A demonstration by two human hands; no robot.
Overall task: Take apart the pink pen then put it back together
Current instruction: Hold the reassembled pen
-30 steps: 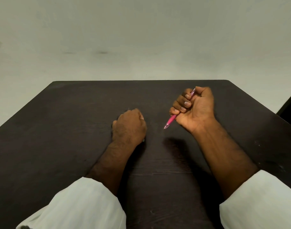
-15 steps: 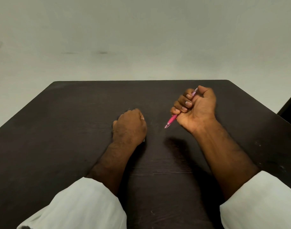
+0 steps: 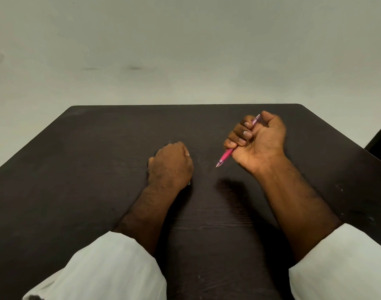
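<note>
My left sleeve [image 3: 111,267] comes in from 7 o'clock, and my left hand [image 3: 170,164] rests knuckles-up on the dark table [image 3: 88,169] near its middle. Its fingers are folded under the palm with the thumb tucked against them, and I cannot tell whether anything lies inside that fist. At 2 o'clock from it, well apart, my right hand [image 3: 258,144] hangs above the tabletop, palm turned toward me, with its shadow on the wood below. Its four fingers [image 3: 247,134] are curled side by side round the pink pen [image 3: 225,156] and press it into the palm. The pen's tip points down toward 7 o'clock, clear of the table, and its pale top end pokes out toward 1 o'clock beside my thumb. My right sleeve [image 3: 347,263] enters from 5 o'clock
</note>
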